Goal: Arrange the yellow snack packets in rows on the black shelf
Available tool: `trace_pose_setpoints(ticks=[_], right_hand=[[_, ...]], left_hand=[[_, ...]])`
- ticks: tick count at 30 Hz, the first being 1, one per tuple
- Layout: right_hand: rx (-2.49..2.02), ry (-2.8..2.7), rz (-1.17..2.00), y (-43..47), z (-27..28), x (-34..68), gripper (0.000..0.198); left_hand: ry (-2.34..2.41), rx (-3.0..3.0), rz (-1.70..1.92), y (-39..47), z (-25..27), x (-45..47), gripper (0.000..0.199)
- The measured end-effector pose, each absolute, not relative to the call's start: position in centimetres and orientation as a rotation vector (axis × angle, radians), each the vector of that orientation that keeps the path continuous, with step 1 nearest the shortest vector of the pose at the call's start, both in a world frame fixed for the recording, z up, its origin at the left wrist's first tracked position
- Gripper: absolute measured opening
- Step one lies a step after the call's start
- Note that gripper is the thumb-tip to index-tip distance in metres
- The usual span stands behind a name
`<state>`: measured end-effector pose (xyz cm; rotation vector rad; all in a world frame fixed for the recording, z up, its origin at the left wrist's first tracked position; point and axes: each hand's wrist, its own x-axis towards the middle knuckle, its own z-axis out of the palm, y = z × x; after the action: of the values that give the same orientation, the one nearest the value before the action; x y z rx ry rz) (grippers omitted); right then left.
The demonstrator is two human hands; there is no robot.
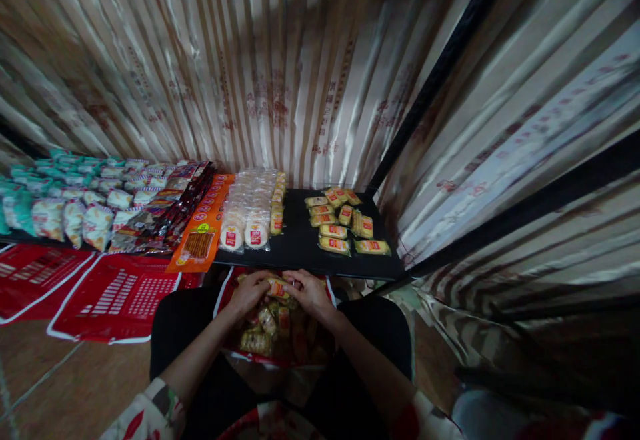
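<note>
Two hands, head view: our left hand [251, 291] and right hand [309, 291], fingers curled partly closed, hold one yellow snack packet [279, 289] between them, above the open red bag [260, 359] in our lap. Further packets lie inside the bag. On our black counter [297, 243], left to right: an orange pouch [203, 220], white round-cake packs [257, 233], a loose yellow group [334, 231].
</note>
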<state>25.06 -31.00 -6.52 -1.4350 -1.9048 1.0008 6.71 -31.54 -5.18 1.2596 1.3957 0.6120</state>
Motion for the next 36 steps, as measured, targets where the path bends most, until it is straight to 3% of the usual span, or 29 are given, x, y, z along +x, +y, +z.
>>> trace_pose_setpoints(ticks=[6,13,19,25,31,36], right_hand=[[-1.381,-1.901,1.052,-30.1,-4.0,26.6,0.038],[-1.369,-1.618,1.336,-27.3,-2.0,28.7,0.041],[-1.492,-1.619,1.054,-21.7,-0.1,30.2,0.029],[-1.825,-1.693,0.625,-13.3,1.0,30.3,0.030],[-1.924,-1.815,0.560,-6.0,1.3,28.9,0.034],[-1.971,-1.838,0.531,-1.5,0.3,27.6,0.026]], left_hand=[[1.336,1.846,0.422,-28.5,0.2,8.4,0.030],[1.354,2.007,0.414,-24.6,3.1,11.7,0.032],[1.626,1.794,0.763,-20.6,3.9,15.6,0.044],[1.684,1.530,1.069,-15.8,2.7,19.3,0.035],[1.671,1.320,1.179,-10.9,0.2,21.5,0.037],[1.704,1.140,1.205,-6.7,-1.7,21.7,0.039]])
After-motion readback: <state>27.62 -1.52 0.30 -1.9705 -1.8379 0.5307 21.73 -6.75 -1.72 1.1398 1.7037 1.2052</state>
